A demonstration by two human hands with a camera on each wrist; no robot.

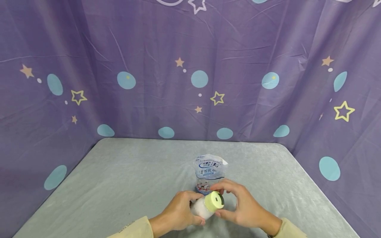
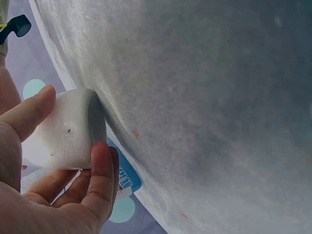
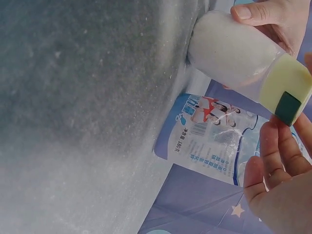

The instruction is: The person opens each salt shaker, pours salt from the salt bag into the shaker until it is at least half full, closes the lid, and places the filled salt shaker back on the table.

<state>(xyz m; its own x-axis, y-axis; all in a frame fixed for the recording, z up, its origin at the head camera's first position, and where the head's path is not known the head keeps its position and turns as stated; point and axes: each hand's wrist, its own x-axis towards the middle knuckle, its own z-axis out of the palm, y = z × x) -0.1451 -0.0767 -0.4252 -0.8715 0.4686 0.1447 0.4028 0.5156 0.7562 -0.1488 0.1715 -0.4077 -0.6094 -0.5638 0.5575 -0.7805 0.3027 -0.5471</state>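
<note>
A seasoning shaker [image 1: 200, 208] full of white grains is held tilted over the table, its yellow-green cap [image 1: 213, 201] toward the right. My left hand [image 1: 180, 211] grips the body, thumb on one side and fingers on the other; the left wrist view shows the shaker's base [image 2: 97, 119]. At the cap, my right hand [image 1: 244, 205] has its thumb and fingers on opposite sides. Fingertips of that hand touch the dark green flap [image 3: 288, 107] on the cap. Just behind stands a blue and clear printed pouch [image 1: 209, 170], its lower part overlapped by the hands.
Grey-white cloth covers the table [image 1: 134, 172]. A purple curtain [image 1: 166, 99] with stars and blue dots hangs around its back and sides. In the right wrist view the pouch's printed side [image 3: 209, 131] is close beside the shaker.
</note>
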